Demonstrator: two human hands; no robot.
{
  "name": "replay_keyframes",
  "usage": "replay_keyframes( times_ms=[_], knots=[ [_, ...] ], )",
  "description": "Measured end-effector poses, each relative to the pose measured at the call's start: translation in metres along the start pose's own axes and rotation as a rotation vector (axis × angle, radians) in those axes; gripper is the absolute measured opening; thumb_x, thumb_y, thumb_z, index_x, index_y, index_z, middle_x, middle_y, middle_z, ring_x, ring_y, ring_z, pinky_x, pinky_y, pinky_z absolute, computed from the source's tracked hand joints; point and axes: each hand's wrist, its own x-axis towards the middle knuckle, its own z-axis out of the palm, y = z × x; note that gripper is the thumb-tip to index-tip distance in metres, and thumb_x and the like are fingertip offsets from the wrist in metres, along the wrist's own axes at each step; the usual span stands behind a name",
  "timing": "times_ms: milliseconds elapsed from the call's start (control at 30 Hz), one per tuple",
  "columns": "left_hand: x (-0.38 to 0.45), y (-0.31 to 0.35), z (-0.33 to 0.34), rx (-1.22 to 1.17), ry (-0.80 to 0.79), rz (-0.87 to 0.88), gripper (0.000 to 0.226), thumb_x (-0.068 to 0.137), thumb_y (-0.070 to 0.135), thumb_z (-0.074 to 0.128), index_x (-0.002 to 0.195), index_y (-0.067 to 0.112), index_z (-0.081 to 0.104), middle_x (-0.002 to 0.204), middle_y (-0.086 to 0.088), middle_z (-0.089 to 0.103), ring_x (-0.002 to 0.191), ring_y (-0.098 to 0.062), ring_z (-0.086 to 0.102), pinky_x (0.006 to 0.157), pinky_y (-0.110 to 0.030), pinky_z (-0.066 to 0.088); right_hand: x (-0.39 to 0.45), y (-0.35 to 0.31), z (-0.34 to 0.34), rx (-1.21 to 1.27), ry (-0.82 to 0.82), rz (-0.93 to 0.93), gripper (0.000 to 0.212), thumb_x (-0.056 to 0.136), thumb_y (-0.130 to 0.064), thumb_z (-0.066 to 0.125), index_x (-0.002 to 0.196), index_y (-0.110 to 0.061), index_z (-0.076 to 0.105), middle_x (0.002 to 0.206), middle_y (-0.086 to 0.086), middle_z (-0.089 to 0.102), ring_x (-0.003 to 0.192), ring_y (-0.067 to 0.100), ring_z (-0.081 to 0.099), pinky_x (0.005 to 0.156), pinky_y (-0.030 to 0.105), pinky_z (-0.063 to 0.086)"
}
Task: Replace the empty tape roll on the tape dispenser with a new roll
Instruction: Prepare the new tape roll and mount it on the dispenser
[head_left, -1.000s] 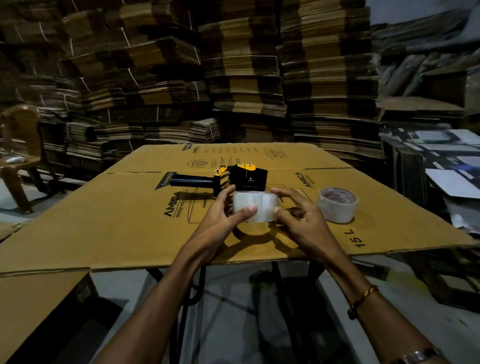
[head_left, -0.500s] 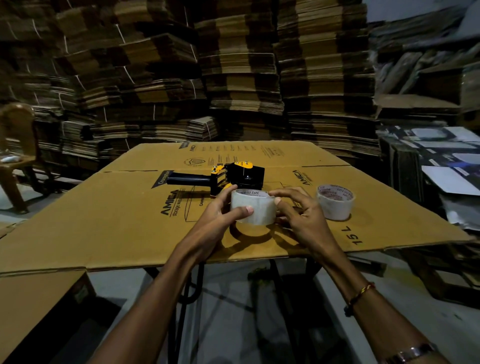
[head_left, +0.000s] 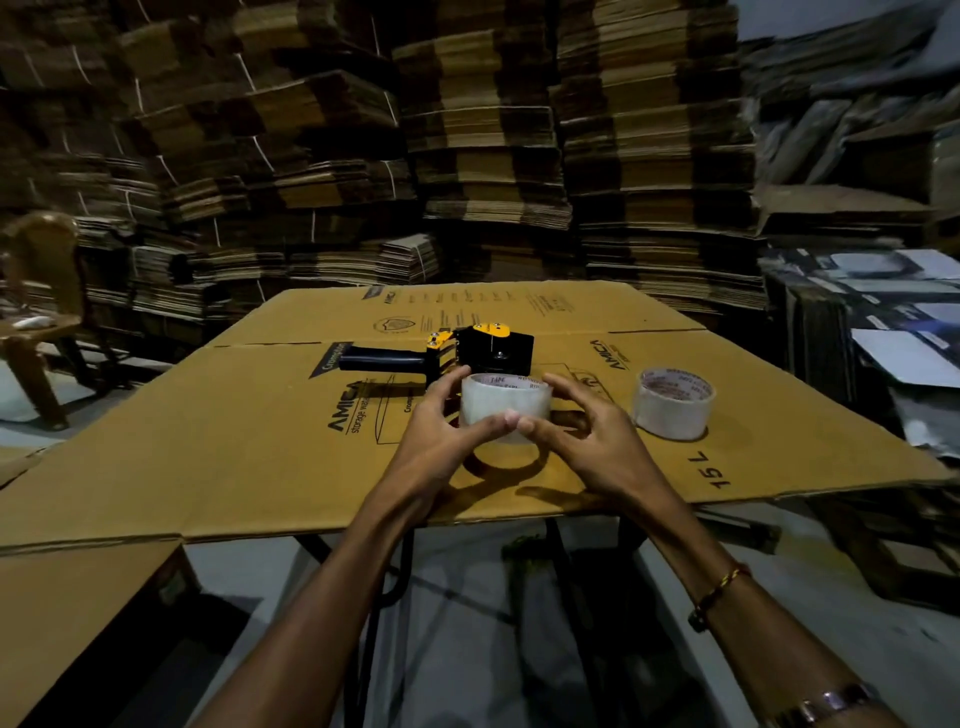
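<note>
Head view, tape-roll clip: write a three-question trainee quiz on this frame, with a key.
1. True or false: the black-and-yellow tape dispenser lies on the flattened brown cardboard sheet.
2. Which hands hold the clear tape roll? A left hand only; B right hand only; C both.
3. How many tape rolls are off the dispenser?

Key: 1 true; 2 C; 3 two, counting the second clear roll standing to the right.

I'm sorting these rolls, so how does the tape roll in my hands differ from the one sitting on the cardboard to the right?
The held roll is gripped by both the left hand and right hand, lifted above the cardboard; the right roll rests untouched on it. The held roll sits just in front of the dispenser; the right roll lies off to its side. Both look like clear tape on printed cores.
</note>
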Motion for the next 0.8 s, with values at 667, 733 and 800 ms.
replay_keyframes(
  times_ms=[667,733,800],
  knots=[
    [-0.011,0.015,0.008,-0.089,-0.173,-0.039,0.045,0.082,0.04,0.066,0.124,0.027,0.059,0.117,-0.002,0.066,0.105,-0.017,0.068,0.086,-0.032,0.058,0.0,-0.005,-0.006,0.306,0.063,0.125,0.052,0.083,-0.06,0.065,0.126,-0.031,0.055,0.134,0.004,0.05,0.114,0.024,0.058,0.082,0.047,0.062],
    [-0.009,0.014,0.01,-0.018,-0.077,-0.03,0.057,0.078,0.045,0.07,0.128,0.022,0.057,0.119,-0.004,0.064,0.101,-0.019,0.069,0.081,-0.034,0.061,0.0,-0.005,-0.003,0.182,0.112,0.07,0.05,0.082,-0.061,0.058,0.123,-0.033,0.053,0.133,0.003,0.051,0.113,0.019,0.059,0.076,0.035,0.062],
    [-0.009,0.013,0.012,0.032,0.033,-0.005,0.061,0.075,0.045,0.075,0.127,0.02,0.056,0.114,-0.001,0.064,0.09,-0.016,0.07,0.066,-0.029,0.06,0.0,-0.006,0.001,0.038,0.086,0.036,0.063,0.08,-0.063,0.056,0.134,-0.031,0.047,0.133,-0.005,0.05,0.113,0.013,0.057,0.072,0.026,0.059]
  ],
)
